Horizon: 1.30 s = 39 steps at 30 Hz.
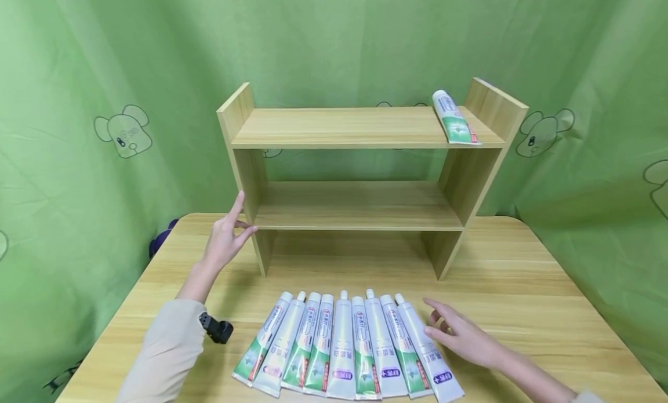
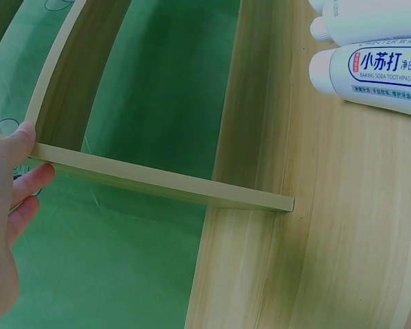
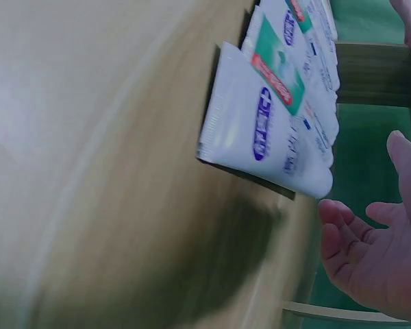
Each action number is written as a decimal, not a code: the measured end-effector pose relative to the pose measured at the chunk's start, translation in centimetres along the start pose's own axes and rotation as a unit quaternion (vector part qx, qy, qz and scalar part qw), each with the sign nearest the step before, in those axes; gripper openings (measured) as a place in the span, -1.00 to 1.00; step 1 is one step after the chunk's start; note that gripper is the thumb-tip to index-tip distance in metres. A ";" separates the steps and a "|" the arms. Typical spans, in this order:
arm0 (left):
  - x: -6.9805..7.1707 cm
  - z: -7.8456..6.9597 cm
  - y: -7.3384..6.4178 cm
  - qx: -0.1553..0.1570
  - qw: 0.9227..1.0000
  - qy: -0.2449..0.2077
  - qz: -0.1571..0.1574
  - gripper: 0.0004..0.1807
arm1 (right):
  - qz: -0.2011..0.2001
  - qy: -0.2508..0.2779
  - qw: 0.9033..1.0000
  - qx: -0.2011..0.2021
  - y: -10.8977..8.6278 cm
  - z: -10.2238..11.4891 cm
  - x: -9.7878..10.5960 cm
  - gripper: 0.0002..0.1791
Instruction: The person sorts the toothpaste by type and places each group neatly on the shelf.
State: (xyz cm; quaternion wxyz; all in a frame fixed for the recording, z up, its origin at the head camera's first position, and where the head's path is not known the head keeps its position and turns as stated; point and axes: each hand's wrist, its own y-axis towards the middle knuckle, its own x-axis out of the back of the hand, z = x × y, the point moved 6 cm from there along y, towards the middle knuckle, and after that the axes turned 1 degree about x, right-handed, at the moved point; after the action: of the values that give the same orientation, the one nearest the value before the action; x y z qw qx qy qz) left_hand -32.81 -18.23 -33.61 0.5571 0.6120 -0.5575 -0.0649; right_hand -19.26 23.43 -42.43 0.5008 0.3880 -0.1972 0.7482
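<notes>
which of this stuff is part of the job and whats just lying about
Likely part of the job:
shelf, left hand on its side
nine tubes, right hand beside them
tenth tube atop the shelf

Just around:
table
green curtain
purple thing past the table's edge, mostly hidden

A: Where does the shelf unit [image 1: 242,177] stand?
B: On the table [image 1: 527,293], toward the back; curtain [image 1: 334,37] behind it.
A: Top board [image 1: 339,126]?
B: One toothpaste tube [image 1: 453,119] at its right end, near the right side panel [image 1: 472,171]; cap end to the back, crimped end at the front edge.
A: Table, before the shelf unit?
B: Nine toothpaste tubes [image 1: 342,345] side by side, cap ends toward it, crimped ends fanned toward the near side. Leftmost: baking soda toothpaste tube [image 2: 383,68].
A: Hands?
B: Left hand [image 1: 225,239] at the left side panel [image 1: 250,174], level with the middle board [image 1: 355,206]. Right hand [image 1: 464,336] just right of the row; contact cannot be told.
</notes>
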 end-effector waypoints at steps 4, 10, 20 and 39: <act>0.0 0.0 -0.1 -0.003 1.000 0.003 -0.001 0.10 | 0.024 0.005 0.999 -0.021 -0.4 -0.5 -0.8 -0.30; 0.1 0.0 -0.2 0.001 1.000 0.000 -0.003 0.11 | 0.065 0.007 0.997 -0.047 -0.8 -1.1 -1.5 -0.21; 0.1 0.1 -0.3 -0.007 1.000 0.000 -0.006 0.13 | 0.087 0.065 0.993 -0.038 -1.1 -1.7 -2.6 -0.09; -0.1 0.1 -0.1 0.007 1.000 0.007 0.003 0.08 | 0.063 0.066 0.983 -0.158 -0.9 -2.4 -3.4 0.02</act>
State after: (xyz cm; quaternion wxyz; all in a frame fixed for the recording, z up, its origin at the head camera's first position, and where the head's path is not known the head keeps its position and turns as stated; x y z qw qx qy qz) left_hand -32.81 -18.21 -33.80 0.5567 0.6150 -0.5556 -0.0550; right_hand -18.66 23.45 -46.67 0.5198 0.2406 -0.3036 0.7614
